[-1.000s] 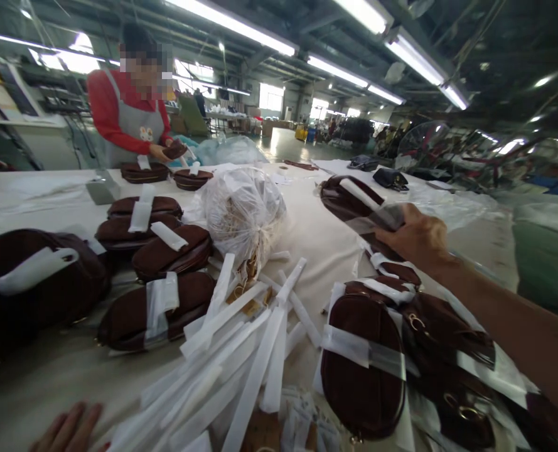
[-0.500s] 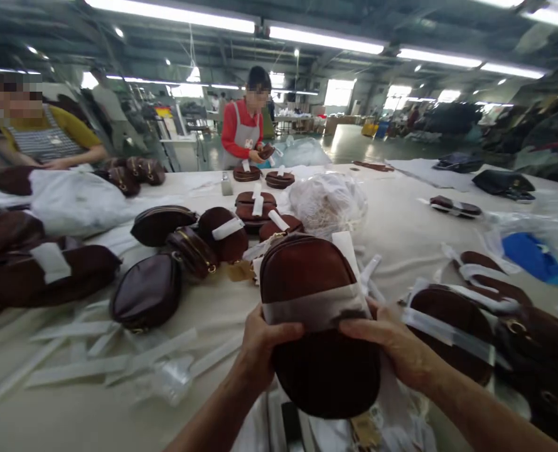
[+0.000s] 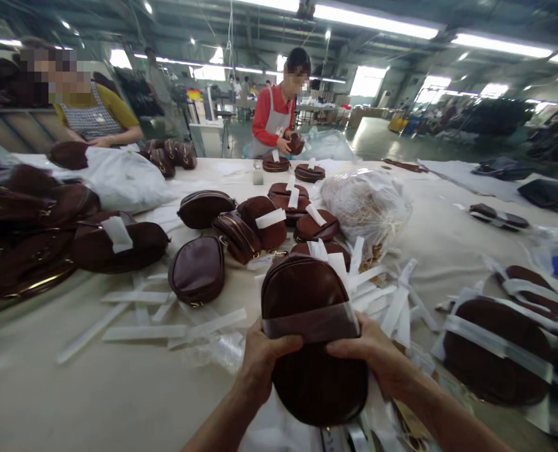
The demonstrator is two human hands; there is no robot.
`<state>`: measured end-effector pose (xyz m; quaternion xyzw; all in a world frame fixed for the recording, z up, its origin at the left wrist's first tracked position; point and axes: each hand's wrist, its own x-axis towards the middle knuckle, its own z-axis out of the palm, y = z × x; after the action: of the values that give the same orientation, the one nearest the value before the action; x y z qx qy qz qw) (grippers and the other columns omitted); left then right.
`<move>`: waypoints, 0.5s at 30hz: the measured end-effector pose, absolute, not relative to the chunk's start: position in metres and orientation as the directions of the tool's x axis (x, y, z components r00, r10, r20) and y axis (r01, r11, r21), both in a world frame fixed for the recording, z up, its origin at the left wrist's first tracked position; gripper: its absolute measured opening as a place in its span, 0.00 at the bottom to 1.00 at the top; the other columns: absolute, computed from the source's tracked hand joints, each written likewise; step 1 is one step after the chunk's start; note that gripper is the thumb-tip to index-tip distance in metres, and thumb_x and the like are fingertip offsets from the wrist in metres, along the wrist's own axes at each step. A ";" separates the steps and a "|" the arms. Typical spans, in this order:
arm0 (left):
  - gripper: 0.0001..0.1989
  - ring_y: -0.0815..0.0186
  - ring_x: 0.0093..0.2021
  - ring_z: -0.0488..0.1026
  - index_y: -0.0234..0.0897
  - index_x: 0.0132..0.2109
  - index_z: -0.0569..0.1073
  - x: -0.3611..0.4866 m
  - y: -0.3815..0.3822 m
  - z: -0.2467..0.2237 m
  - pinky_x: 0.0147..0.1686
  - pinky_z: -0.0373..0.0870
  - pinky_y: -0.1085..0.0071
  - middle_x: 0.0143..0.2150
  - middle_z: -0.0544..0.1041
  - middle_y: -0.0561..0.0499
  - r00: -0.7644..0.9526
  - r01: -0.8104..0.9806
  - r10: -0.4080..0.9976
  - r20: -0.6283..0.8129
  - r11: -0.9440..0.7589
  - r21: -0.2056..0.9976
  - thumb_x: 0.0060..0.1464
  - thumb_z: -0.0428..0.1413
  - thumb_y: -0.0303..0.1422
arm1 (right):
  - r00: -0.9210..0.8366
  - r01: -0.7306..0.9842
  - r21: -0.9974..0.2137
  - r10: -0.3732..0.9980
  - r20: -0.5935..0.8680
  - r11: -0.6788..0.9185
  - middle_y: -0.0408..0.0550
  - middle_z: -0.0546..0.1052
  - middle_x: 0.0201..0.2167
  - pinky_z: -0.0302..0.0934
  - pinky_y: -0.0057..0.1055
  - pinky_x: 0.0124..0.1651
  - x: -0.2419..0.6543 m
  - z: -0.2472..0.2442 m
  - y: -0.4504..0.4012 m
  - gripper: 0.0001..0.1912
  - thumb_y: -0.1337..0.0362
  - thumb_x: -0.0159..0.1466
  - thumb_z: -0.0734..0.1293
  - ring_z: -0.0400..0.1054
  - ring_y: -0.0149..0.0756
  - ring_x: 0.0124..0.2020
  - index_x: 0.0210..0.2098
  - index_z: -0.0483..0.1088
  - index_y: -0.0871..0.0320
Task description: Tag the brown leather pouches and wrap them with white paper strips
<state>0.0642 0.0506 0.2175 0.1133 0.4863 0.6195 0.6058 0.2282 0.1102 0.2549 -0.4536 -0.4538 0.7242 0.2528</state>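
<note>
A dark brown oval leather bag (image 3: 319, 383) is held up over the table between my two hands. A translucent paper band (image 3: 314, 321) runs across its middle. My left hand (image 3: 262, 355) grips the left edge, its thumb lying on the front just under the band. My right hand (image 3: 375, 351) grips the right edge with its thumb in the same position. The fingers behind the bag are hidden. Loose white paper strips (image 3: 396, 307) lie behind and beneath the bag. Close by on the left sits a rounded brown bag (image 3: 197, 270).
More brown bags lie at the left (image 3: 118, 242) and right (image 3: 495, 351). A clear plastic bag of tan stringy material (image 3: 366, 204) stands beyond my hands. Across the table, a person in a red top (image 3: 276, 116) handles a small bag; another in a yellow top (image 3: 102, 116) is at left.
The view has turned left, so the table's contents appear further right. Both hands still hold the bag in nearly the same spot. The person in red has raised the small bag.
</note>
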 end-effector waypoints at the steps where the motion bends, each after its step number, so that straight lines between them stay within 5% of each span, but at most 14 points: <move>1: 0.25 0.60 0.29 0.75 0.31 0.35 0.75 0.059 0.049 0.216 0.33 0.72 0.65 0.33 0.80 0.45 -0.227 -0.649 0.871 -0.437 0.199 0.734 0.21 0.68 0.26 | -0.444 0.037 -0.884 0.785 -0.432 -0.465 0.46 0.79 0.31 0.64 0.32 0.38 0.223 0.253 0.109 0.26 0.68 0.38 0.75 0.71 0.38 0.32 0.39 0.73 0.61; 9: 0.27 0.59 0.30 0.74 0.31 0.36 0.75 0.016 0.036 0.201 0.32 0.71 0.66 0.31 0.79 0.46 -0.273 -0.607 0.872 -0.407 0.172 0.776 0.20 0.69 0.27 | -0.356 0.184 -0.952 0.886 -0.297 -0.245 0.44 0.78 0.28 0.64 0.30 0.32 0.186 0.242 0.094 0.25 0.64 0.38 0.76 0.69 0.38 0.30 0.36 0.71 0.60; 12: 0.37 0.51 0.43 0.73 0.34 0.44 0.74 -0.001 0.025 0.200 0.42 0.70 0.62 0.40 0.78 0.44 -0.292 -0.497 0.918 -0.269 0.094 0.862 0.18 0.71 0.34 | -0.313 0.294 -0.952 0.950 -0.008 0.089 0.44 0.78 0.30 0.65 0.30 0.32 0.189 0.254 0.094 0.24 0.62 0.45 0.74 0.70 0.38 0.30 0.41 0.70 0.57; 15: 0.43 0.48 0.51 0.70 0.36 0.52 0.69 -0.013 0.006 0.189 0.49 0.68 0.57 0.48 0.76 0.41 -0.350 -0.403 0.907 -0.233 0.078 0.912 0.25 0.70 0.46 | -0.336 0.437 -0.706 0.829 0.447 0.558 0.45 0.78 0.35 0.66 0.30 0.37 0.201 0.274 0.099 0.20 0.67 0.51 0.70 0.72 0.38 0.33 0.45 0.69 0.54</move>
<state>-0.0134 0.0056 0.1894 0.2413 0.5221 0.6345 0.5164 0.2011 0.0992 0.2741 -0.4048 -0.7816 0.2390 0.4100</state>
